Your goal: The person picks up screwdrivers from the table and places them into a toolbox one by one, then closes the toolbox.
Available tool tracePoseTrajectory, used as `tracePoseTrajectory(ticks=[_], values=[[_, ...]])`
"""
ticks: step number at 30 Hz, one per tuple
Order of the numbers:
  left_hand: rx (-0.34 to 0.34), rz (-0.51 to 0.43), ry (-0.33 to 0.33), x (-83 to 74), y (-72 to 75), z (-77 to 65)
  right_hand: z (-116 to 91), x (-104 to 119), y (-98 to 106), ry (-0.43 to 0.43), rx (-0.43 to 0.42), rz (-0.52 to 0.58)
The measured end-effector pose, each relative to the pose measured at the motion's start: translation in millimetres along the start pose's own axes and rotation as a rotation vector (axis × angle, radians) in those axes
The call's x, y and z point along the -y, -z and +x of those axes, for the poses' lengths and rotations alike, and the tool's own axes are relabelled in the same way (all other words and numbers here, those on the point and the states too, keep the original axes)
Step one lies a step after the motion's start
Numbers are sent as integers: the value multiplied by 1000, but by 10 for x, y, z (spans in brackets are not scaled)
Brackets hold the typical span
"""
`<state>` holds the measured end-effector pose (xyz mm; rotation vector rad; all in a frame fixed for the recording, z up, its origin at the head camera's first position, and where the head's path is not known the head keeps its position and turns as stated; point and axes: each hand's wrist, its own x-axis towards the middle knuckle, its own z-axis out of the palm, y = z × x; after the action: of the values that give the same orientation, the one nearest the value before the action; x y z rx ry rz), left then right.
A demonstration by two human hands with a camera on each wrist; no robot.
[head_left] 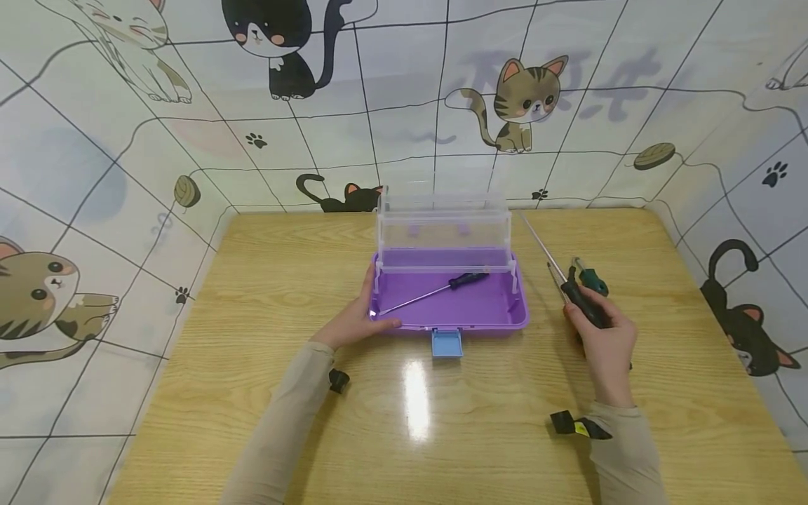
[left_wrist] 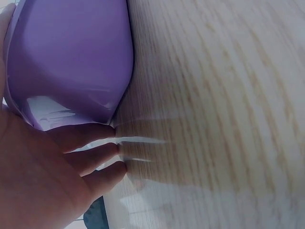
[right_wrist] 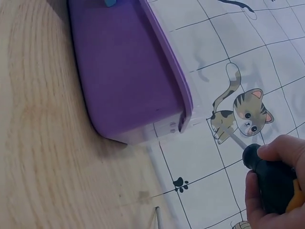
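Observation:
A purple toolbox [head_left: 442, 327] stands on the table with its transparent lid [head_left: 445, 210] raised and a light-blue latch [head_left: 447, 344] at the front. Inside it lies a black-handled screwdriver [head_left: 467, 280]. My left hand [head_left: 353, 319] rests at the toolbox's left front corner, thumb along the front rim. Its straight fingers [left_wrist: 90, 157] lie against the end, tips near the tabletop. My right hand [head_left: 606, 337] grips a second screwdriver by its black handle [right_wrist: 271, 181], orange-marked in the right wrist view. The long metal shaft [head_left: 543, 242] points up and left, right of the toolbox.
A green-handled screwdriver [head_left: 593, 280] lies on the table just beyond my right hand. Another thin metal shaft [head_left: 554, 272] shows beside the held one, its handle end largely hidden under the hand. Cat-patterned walls [head_left: 435, 133] border the wooden table [head_left: 284, 252] at the back and sides.

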<state>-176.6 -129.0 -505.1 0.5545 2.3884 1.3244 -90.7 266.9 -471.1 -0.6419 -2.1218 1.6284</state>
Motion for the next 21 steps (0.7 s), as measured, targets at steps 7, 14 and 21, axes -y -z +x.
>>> tracePoseTrajectory(ticks=[7, 14, 21], values=[[11, -53, -35, -323, 75, -104, 7, 73, 11, 45, 0, 86], [13, -47, -31, -270, 62, -83, 32, 133, 27, 64, 34, 102], [18, -48, -20, -246, 62, -74, 73, 175, 28, 61, 53, 80]])
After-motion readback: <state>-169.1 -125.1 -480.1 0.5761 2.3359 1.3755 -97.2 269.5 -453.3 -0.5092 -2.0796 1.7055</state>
